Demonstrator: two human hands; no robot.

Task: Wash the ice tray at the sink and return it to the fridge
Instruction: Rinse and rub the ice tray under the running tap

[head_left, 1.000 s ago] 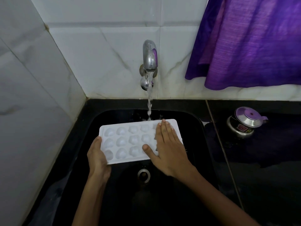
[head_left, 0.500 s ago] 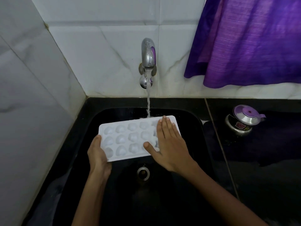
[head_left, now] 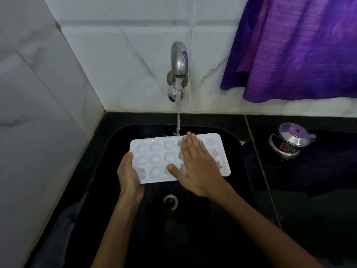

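Observation:
A white ice tray [head_left: 154, 159] with rounded hollows is held level over the black sink [head_left: 119, 140]. My left hand [head_left: 128, 176] grips its left short end from below, thumb on the rim. My right hand [head_left: 199, 165] lies flat on the tray's middle, fingers straight and together, fingertips at the far edge. Water runs from the chrome tap [head_left: 179, 60] on the tiled wall and lands at the tray's far edge beside my fingertips.
The sink drain [head_left: 170, 201] lies below the tray. A small steel pot with a purple lid [head_left: 289, 141] stands on the black counter at the right. A purple curtain [head_left: 301, 47] hangs above it. White tiled walls close the left and back.
My right hand has slid left from the tray's right end to its middle, so the right end now shows. The tap keeps running. My left hand keeps its hold.

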